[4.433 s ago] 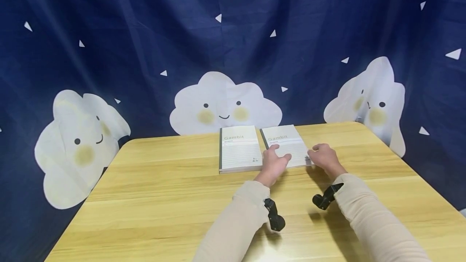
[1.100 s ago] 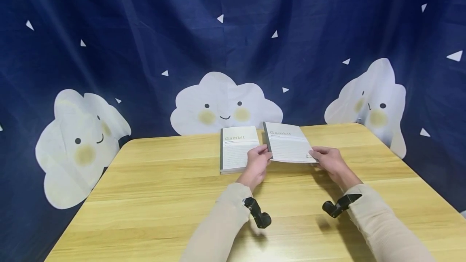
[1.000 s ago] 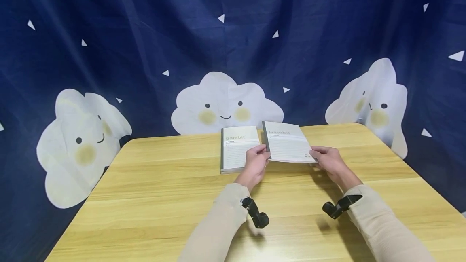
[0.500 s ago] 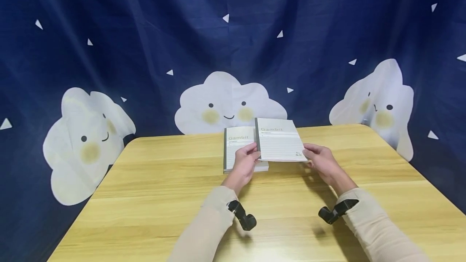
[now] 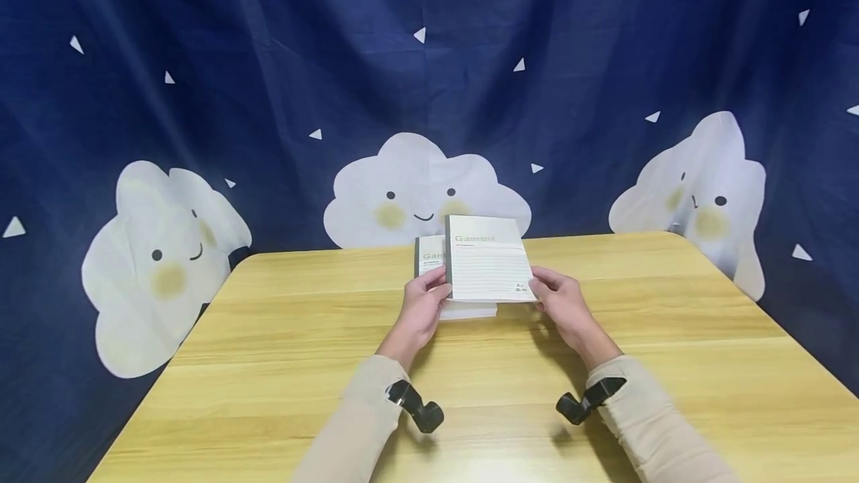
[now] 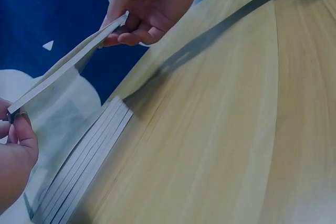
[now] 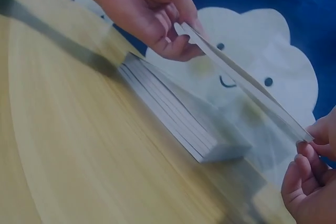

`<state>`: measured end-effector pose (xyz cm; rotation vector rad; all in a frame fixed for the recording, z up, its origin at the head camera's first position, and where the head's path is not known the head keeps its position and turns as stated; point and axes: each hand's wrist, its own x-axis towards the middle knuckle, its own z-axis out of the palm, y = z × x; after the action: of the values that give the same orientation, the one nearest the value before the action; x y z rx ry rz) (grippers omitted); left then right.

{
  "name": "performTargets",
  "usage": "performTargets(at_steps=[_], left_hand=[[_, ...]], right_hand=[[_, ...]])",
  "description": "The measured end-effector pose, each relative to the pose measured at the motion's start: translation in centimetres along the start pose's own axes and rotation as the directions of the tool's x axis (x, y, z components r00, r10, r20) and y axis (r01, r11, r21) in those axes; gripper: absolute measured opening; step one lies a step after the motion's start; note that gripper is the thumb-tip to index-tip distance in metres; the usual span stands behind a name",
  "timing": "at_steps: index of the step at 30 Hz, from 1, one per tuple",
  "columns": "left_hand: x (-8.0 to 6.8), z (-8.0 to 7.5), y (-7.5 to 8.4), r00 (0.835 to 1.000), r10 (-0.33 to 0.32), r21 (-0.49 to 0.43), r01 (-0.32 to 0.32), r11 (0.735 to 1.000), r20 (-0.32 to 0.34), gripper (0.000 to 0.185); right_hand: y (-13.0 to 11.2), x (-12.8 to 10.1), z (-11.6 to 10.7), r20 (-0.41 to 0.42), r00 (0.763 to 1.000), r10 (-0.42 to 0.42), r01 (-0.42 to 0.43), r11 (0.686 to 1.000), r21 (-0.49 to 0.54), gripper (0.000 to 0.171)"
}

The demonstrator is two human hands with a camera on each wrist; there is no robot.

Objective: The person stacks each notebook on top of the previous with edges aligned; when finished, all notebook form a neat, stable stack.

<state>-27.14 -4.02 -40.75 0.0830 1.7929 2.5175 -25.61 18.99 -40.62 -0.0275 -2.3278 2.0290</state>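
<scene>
Currently left hand (image 5: 421, 304) pinches the notebook (image 5: 487, 268) at its near left corner, right hand (image 5: 562, 302) pinches the near right corner. Notebook is lifted clear, hovering partly above the stack (image 5: 439, 285) of the same notebooks. Stack lies flat on the table (image 5: 268, 364), far side, cloud backdrop (image 5: 268, 95) behind.

The raised notebook (image 5: 488, 259) between both hands hides most of the notebook stack (image 5: 436, 274) beneath it. Small print under its "Gambit" title is too small to read. In both wrist views the tabletop (image 7: 79, 145) is motion-blurred.
</scene>
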Motion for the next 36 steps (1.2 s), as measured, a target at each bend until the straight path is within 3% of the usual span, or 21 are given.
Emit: performTargets(at_steps=[13, 20, 30, 36], left_hand=[[-0.6, -3.7, 0.7, 1.0, 0.013, 0.123, -0.009, 0.992, -0.028, 0.046], [-0.7, -5.3, 0.3, 0.999, 0.024, 0.148, -0.019, 0.989, -0.031, 0.045], [-0.6, -6.1, -0.5, 0.998, 0.015, 0.136, -0.006, 0.991, -0.067, 0.045], [-0.3, -6.3, -1.0, 0.994, 0.041, 0.127, -0.028, 0.992, -0.102, 0.044]], right_hand=[[0.3, 0.5, 3.9, -0.057, 0.998, -0.009, 0.013, 0.998, 0.067, 0.039], [0.5, 0.6, 5.5, -0.092, 0.996, -0.014, 0.022, 0.997, 0.08, 0.037], [1.5, 0.7, 7.0, -0.178, 0.984, -0.029, 0.04, 0.998, 0.058, 0.031], [2.7, 1.1, 7.4, -0.217, 0.974, -0.063, 0.061, 0.998, -0.014, 0.026]])
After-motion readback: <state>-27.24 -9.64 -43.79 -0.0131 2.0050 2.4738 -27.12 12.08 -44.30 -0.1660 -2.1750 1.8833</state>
